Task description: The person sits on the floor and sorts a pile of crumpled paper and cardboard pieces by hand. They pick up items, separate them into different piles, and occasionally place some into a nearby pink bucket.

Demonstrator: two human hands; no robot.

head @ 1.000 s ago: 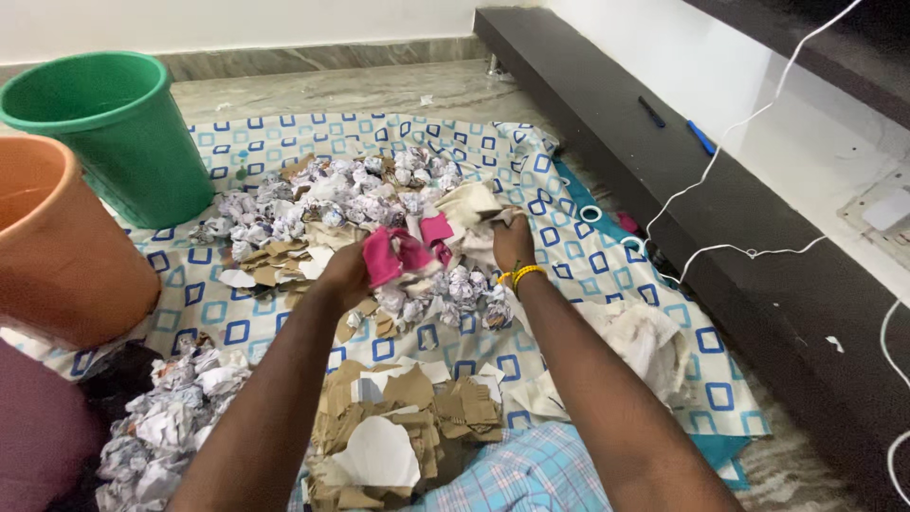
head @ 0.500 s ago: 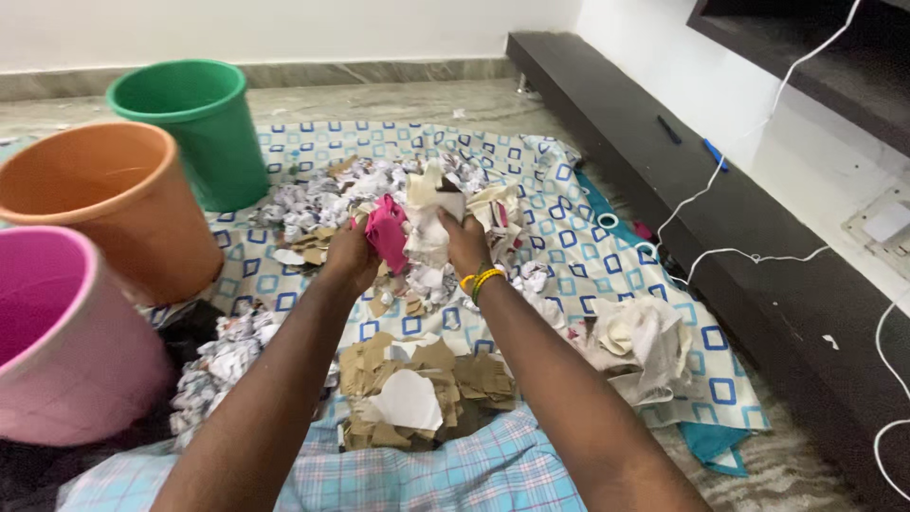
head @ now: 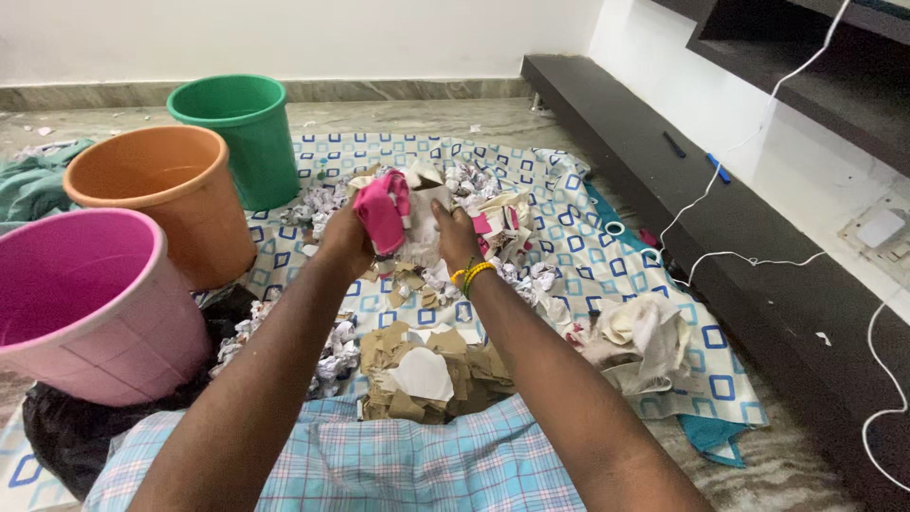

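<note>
Holding a bright pink scrap up in your left hand, you've got your grip closed around it, fingers pinching the crumpled material just above the pile. Your right hand sits right beside it, wrapped round a white crumpled wad that touches the pink piece, so both grips are clamped on stuff rather than open. There are yellow and green bangles on that right wrist.

Both hands hover over a heap of crumpled paper, mixed white and pink bits, spread on a blue and white patterned cloth laid on the floor. Closer to you is a separate stack of brown cardboard pieces with a white scrap lying on top of it. Off to your right on the same cloth lies a bundle of cream fabric.

On your left, three buckets stand in a row going away from you: a pink bucket nearest, an orange bucket behind it, and a green bucket furthest back. They're upright and close together; the pink and orange look like they touch, can't tell for sure. More crumpled paper balls sit between the pink bucket and the cardboard stack.

A dark low shelf runs along the right side, with a white cable draped over it and a blue pen lying on top. Your checked blue garment fills the bottom of the view.
</note>
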